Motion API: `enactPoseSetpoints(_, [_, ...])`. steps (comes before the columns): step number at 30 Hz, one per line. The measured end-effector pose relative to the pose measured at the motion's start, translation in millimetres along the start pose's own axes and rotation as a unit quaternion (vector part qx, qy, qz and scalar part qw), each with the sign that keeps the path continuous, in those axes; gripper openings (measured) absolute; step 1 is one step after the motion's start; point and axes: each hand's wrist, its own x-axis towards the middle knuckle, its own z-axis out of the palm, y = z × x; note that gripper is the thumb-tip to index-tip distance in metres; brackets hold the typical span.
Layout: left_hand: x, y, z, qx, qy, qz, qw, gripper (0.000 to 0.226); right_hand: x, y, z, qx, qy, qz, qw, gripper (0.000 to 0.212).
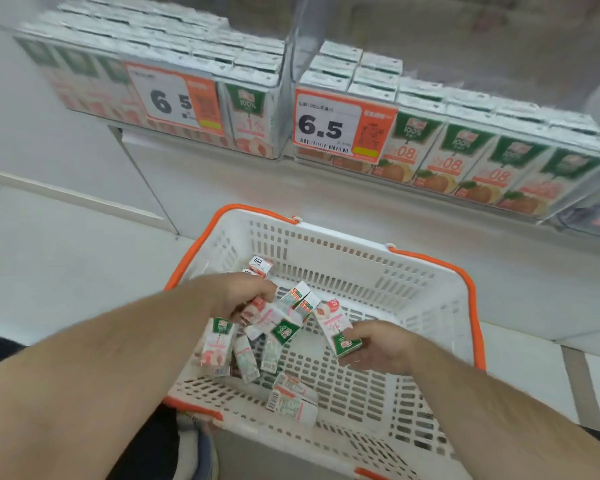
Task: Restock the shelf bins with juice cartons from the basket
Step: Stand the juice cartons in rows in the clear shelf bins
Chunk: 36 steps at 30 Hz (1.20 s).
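Both hands are down in the basket (pixel 326 247). Right hand (pixel 378 348) grips one juice carton (pixel 338 329); left hand (pixel 243 294) closes on another carton (pixel 255 311) in the pile. Risk — a slanted hold lets either slip before reaching the shelf bins (pixel 499 157).

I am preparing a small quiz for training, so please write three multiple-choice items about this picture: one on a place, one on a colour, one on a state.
1. Where do the loose juice cartons lie?
A. in the basket
B. on the floor
C. on top of the price tags

2. What colour are the basket's handles?
A. blue
B. orange
C. black

3. What is the right hand doing?
A. hanging empty
B. pressing a price tag
C. holding a carton

Answers:
1 A: the loose juice cartons lie inside the white basket.
2 B: the handles are orange.
3 C: the right hand has its fingers round a carton.
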Motion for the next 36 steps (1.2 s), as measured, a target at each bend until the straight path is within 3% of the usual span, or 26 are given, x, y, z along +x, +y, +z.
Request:
enactPoseSetpoints(3, [-29, 28, -12, -0.104, 0.036, 0.06, 0.992, 0.017, -33, -33, 2, 0.058, 0.016, -0.067, 0.996, 0.02])
enactPoseSetpoints(9, [-85, 67, -34, -0.164, 0.107, 0.157, 0.968, 0.039, -111, -90, 20, 0.132, 0.006, -0.183, 0.974, 0.032])
enactPoseSetpoints(15, [-123, 87, -43, -0.26, 0.093, 0.206, 0.939, 0.037, -156, -114, 45, 0.209, -0.022, -0.233, 0.949, 0.039])
enactPoseSetpoints(19, [-136, 86, -50, -0.316, 0.027, 0.209, 0.925, 0.023, -173, -127, 62, 0.236, -0.021, -0.274, 0.932, 0.036])
enactPoseSetpoints(22, [-143, 77, -55, -0.394, -0.04, 0.233, 0.888, 0.02, -185, -137, 69, 0.283, -0.037, -0.312, 0.906, 0.032])
enactPoseSetpoints(24, [-147, 75, -55, -0.46, -0.079, 0.261, 0.845, 0.037, -193, -143, 74, 0.321, -0.061, -0.338, 0.882, 0.034])
enactPoseSetpoints(26, [-151, 77, -50, -0.491, -0.12, 0.279, 0.817, 0.05, -196, -149, 81, 0.351, -0.098, -0.361, 0.858, 0.049])
enactPoseSetpoints(29, [-160, 77, -42, -0.442, -0.194, 0.312, 0.818, 0.051, -192, -162, 92, 0.374, -0.141, -0.375, 0.837, 0.066])
enactPoseSetpoints(32, [-167, 73, -43, -0.366, -0.265, 0.364, 0.815, 0.062, -187, -173, 98, 0.352, -0.16, -0.374, 0.843, 0.071])
enactPoseSetpoints(34, [-170, 73, -47, -0.361, -0.263, 0.364, 0.818, 0.06, -189, -176, 99, 0.316, -0.15, -0.379, 0.856, 0.068])
enactPoseSetpoints(36, [-174, 74, -47, -0.381, -0.234, 0.337, 0.828, 0.054, -193, -179, 99, 0.243, -0.08, -0.406, 0.877, 0.056])
